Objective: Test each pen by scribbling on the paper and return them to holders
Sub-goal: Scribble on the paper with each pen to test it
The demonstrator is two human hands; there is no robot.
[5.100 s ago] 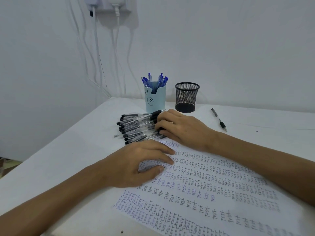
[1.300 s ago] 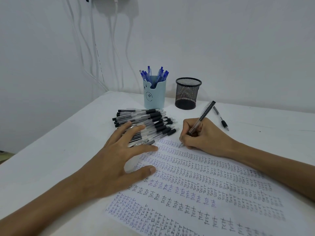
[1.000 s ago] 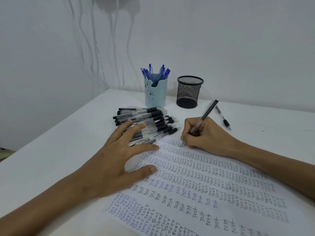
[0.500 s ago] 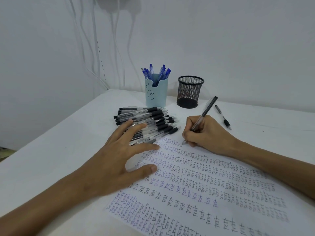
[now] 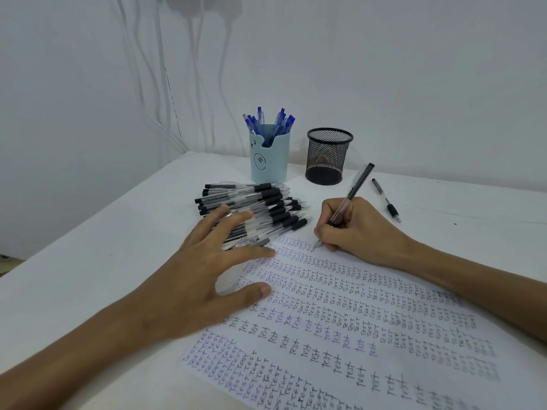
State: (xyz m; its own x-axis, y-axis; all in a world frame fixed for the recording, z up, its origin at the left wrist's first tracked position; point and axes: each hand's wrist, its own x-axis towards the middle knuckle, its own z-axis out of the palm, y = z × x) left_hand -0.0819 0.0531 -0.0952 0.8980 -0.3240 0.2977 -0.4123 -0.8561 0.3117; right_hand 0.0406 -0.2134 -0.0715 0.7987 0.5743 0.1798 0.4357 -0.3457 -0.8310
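- Our left hand (image 5: 204, 261) lies spread and flat: the outer fingers rest on the near edge of the pen pile (image 5: 254, 211), and the thumb and first finger press on the top left corner of the paper (image 5: 340, 315). It pinches nothing.
- The pile lies on the tabletop (image 5: 88, 261), just behind the paper's far edge. The long axes of the pens run nearly left to right, with the black grips toward the right, so toward our writing hand.
- Behind the pile stands the blue holder (image 5: 268, 161) with blue pens in it. Just to its right stands the mesh holder (image 5: 328, 156); it looks empty, as far as we can see through the mesh.
- Our right hand (image 5: 355, 229) pinches one pen (image 5: 349, 199) in a writing grip. The tip touches the paper at its far edge, at the end of the top row of "TEST" words. The barrel leans up and away from us, and its back end points toward the mesh holder.
- We judge that the test of this pen is in progress, and that after it the pen must go into a holder. The mesh holder lies straight beyond the right hand and is much nearer to it than to the left, so the right hand should carry it.
- One loose pen (image 5: 386, 199) lies on the tabletop to the right of the hand, with its long axis pointing away from us.
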